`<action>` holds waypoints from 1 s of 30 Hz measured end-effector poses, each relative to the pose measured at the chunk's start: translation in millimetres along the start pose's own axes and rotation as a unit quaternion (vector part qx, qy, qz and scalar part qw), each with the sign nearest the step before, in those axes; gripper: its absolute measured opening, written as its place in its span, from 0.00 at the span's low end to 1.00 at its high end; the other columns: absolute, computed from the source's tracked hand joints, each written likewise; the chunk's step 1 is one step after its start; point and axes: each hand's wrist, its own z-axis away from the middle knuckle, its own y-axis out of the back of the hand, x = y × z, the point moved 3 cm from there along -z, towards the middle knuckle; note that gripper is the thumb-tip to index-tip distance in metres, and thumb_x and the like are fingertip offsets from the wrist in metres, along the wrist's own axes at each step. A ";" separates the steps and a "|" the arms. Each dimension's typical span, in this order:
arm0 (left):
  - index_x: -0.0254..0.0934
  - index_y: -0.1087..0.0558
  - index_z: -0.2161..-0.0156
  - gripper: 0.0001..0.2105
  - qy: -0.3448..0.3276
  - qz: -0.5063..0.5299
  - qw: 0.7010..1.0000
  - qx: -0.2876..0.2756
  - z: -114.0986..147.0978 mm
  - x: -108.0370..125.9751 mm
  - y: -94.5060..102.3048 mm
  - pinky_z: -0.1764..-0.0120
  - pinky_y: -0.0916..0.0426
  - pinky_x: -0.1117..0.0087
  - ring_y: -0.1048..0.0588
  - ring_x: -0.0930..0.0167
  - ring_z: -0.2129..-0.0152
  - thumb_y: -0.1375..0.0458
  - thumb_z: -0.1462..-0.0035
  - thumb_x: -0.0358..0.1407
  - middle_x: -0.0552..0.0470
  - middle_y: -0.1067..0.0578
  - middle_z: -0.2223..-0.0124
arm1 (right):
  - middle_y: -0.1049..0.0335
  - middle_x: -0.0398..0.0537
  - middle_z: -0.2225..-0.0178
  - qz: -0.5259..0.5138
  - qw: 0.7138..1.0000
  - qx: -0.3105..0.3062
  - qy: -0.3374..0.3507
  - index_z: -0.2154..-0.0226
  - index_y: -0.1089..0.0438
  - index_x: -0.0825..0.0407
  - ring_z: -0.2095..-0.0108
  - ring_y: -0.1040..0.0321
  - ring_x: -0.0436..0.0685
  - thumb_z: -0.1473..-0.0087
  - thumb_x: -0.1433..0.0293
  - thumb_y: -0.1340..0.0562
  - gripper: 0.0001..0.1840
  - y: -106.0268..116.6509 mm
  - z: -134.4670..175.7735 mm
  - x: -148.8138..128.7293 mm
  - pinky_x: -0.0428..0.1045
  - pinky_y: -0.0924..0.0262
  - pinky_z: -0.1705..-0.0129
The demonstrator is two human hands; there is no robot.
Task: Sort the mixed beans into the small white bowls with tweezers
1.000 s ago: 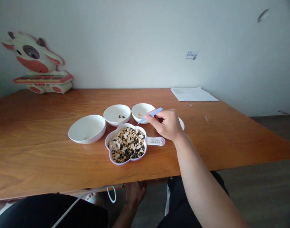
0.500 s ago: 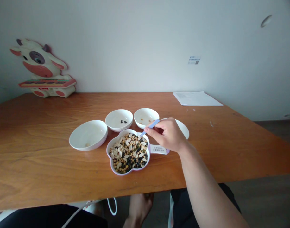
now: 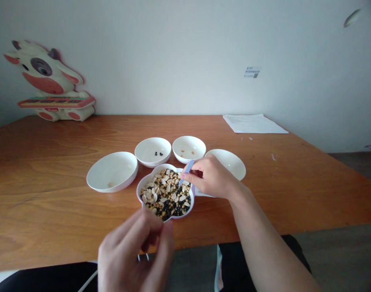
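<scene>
A white-and-lilac lobed dish (image 3: pixel 139 193) with a handle holds a mix of peanuts, yellow beans, black beans and small green ones. My right hand (image 3: pixel 211 176) pinches a slim light-blue plastic tool (image 3: pixel 190 166) between thumb and fingers, its lower end among the beans at the dish's right side. My fingers hide most of the tool, so its exact kind does not show. Over the near table edge, my left hand (image 3: pixel 133 251) is blurred, with curled fingers and the thumb close to the index finger. Its fingertips overlap the dish's front rim in view; contact is unclear.
Behind the dish are white bowls: a left one (image 3: pixel 92 180) with a pale piece, one (image 3: pixel 143 148) with black beans, one (image 3: pixel 200 146) with light beans, and a right one (image 3: pixel 234 164). A cow toy keyboard (image 3: pixel 54 99) and papers (image 3: pixel 255 123) stand farther back.
My left hand has come into view from below, in front of the dish. My right hand has shifted slightly left and down, and the blue tool now stands steeper, reaching into the beans.
</scene>
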 end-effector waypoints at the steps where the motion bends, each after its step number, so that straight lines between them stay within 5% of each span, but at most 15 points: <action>1: 0.40 0.34 0.75 0.12 -0.001 -0.049 0.998 -0.036 -18.3 -4.4 5.6 0.81 0.42 0.74 0.37 0.76 0.85 0.45 0.40 0.34 0.57 0.34 0.79 | 0.37 0.41 0.83 0.004 1.000 -0.007 0.004 0.82 0.32 0.56 0.81 0.49 0.45 0.42 0.66 0.38 0.20 -1.4 -0.5 -0.5 0.46 0.57 0.77; 4: 0.40 0.31 0.72 0.10 -0.030 -0.194 0.979 -0.047 -50.0 -23.5 12.6 0.76 0.40 0.70 0.32 0.70 0.78 0.47 0.39 0.38 0.54 0.30 0.74 | 0.29 0.46 0.79 0.015 1.000 -0.021 0.012 0.80 0.29 0.57 0.79 0.44 0.46 0.42 0.66 0.38 0.18 -4.9 -2.1 -1.5 0.46 0.54 0.75; 11: 0.36 0.26 0.60 0.08 -0.067 -0.128 0.986 -0.079 -43.9 -59.0 -9.0 0.58 0.32 0.61 0.28 0.65 0.61 0.47 0.38 0.29 0.49 0.23 0.61 | 0.28 0.46 0.79 -0.017 1.000 -0.016 0.008 0.78 0.25 0.56 0.79 0.40 0.48 0.42 0.67 0.37 0.15 -5.0 -0.2 -2.9 0.46 0.50 0.75; 30: 0.37 0.25 0.59 0.06 -0.078 -0.062 0.990 -0.096 -35.9 -59.5 -12.9 0.49 0.31 0.56 0.30 0.62 0.51 0.44 0.39 0.28 0.47 0.23 0.58 | 0.25 0.48 0.76 -0.042 0.997 -0.046 0.043 0.74 0.22 0.55 0.77 0.34 0.50 0.40 0.66 0.38 0.15 -15.7 -2.6 -4.0 0.47 0.44 0.72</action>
